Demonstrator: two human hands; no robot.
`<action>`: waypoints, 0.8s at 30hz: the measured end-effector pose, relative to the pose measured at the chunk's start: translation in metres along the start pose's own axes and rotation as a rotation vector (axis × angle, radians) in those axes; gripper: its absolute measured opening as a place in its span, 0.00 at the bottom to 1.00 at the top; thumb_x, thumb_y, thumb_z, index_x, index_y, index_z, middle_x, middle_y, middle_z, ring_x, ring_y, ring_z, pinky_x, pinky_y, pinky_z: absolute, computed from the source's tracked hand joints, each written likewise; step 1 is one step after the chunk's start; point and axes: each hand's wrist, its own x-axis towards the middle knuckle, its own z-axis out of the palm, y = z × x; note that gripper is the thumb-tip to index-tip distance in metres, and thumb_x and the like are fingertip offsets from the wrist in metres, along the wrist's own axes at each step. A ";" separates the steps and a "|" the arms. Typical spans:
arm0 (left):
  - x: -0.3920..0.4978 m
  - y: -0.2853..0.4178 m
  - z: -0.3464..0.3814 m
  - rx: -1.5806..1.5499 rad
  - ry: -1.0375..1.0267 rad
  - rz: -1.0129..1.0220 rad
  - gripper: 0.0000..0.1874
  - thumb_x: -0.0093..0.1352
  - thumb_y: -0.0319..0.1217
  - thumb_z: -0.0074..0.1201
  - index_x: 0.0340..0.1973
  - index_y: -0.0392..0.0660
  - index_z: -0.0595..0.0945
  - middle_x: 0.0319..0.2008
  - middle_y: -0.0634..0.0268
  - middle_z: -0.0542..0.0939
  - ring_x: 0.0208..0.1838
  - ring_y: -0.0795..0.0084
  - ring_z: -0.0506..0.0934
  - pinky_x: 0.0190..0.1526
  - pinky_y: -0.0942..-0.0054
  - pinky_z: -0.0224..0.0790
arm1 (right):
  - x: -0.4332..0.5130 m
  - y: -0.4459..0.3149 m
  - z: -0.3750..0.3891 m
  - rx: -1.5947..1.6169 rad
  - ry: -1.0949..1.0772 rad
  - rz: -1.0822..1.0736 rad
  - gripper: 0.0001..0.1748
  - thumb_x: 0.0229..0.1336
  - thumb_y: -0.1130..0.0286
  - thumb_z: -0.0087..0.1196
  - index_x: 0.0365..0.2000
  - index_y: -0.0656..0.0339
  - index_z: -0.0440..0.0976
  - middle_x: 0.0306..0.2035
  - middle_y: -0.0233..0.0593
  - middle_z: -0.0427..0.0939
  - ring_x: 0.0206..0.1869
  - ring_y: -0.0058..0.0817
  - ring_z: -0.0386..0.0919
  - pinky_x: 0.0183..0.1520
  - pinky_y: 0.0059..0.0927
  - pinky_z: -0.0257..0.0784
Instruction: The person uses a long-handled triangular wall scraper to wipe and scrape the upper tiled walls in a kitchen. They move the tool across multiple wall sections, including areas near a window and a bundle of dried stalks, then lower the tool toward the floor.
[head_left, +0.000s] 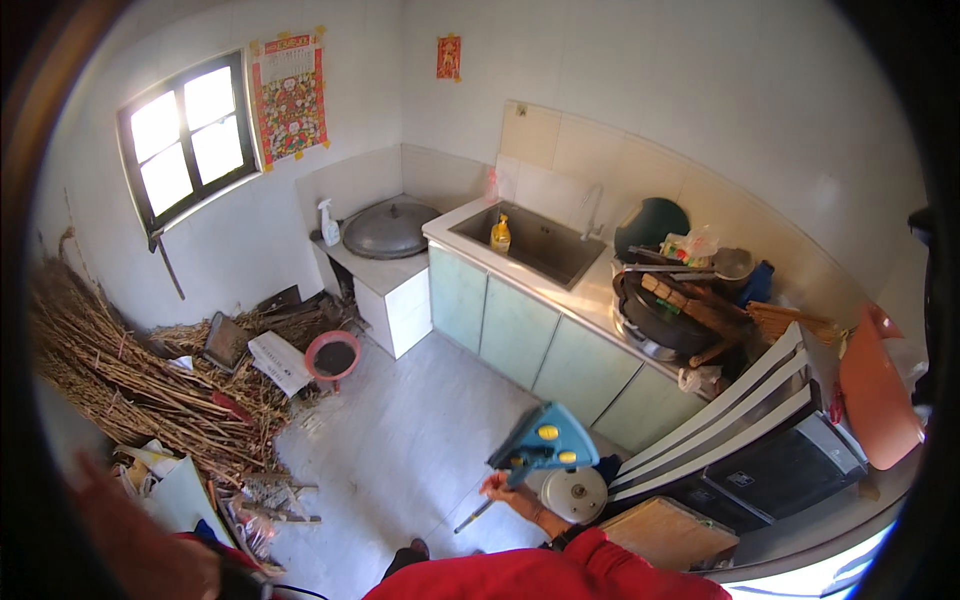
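Observation:
My right hand (514, 495) is closed around the handle of what looks like a blue plastic dustpan (551, 442) with yellow oval marks. A thin rod (474, 517) sticks out below the hand toward the floor. Just behind my right wrist is a round, pale metal lid or drum (576, 495) with a knob at its centre. At the lower left rim, my left hand (142, 517) is raised and badly blurred. Its fingers are indistinct, and I make out nothing held in it.
Dry stalks (142, 382) are heaped along the left wall, beside a white box (281, 364) and a red basin (354, 366). A counter (459, 225) has a sink (551, 251) and a stack of pans (660, 315). Boards (671, 532) lean at right near a black cabinet (780, 469).

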 end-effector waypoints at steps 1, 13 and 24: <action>-0.001 0.004 -0.005 -0.001 -0.010 -0.002 0.23 0.70 0.38 0.27 0.52 0.37 0.70 0.54 0.53 0.70 0.61 0.60 0.64 0.61 0.64 0.55 | 0.008 -0.017 0.006 0.036 -0.014 -0.033 0.09 0.56 0.68 0.54 0.36 0.60 0.70 0.34 0.31 0.74 0.42 0.18 0.71 0.48 0.23 0.65; -0.285 -0.188 0.067 -0.016 -1.252 -0.882 0.23 0.60 0.34 0.60 0.51 0.45 0.74 0.47 0.58 0.75 0.45 0.59 0.75 0.45 0.68 0.70 | 0.157 -0.214 0.067 0.422 0.000 -0.399 0.08 0.61 0.65 0.49 0.33 0.58 0.64 0.21 0.27 0.63 0.23 0.16 0.62 0.35 0.25 0.64; -0.350 -0.300 0.086 -0.129 -1.167 -1.181 0.18 0.59 0.38 0.61 0.36 0.39 0.75 0.23 0.54 0.74 0.27 0.67 0.72 0.32 0.69 0.66 | 0.293 -0.263 0.109 0.485 0.076 -0.435 0.11 0.62 0.58 0.48 0.33 0.55 0.67 0.23 0.27 0.65 0.25 0.16 0.63 0.39 0.29 0.65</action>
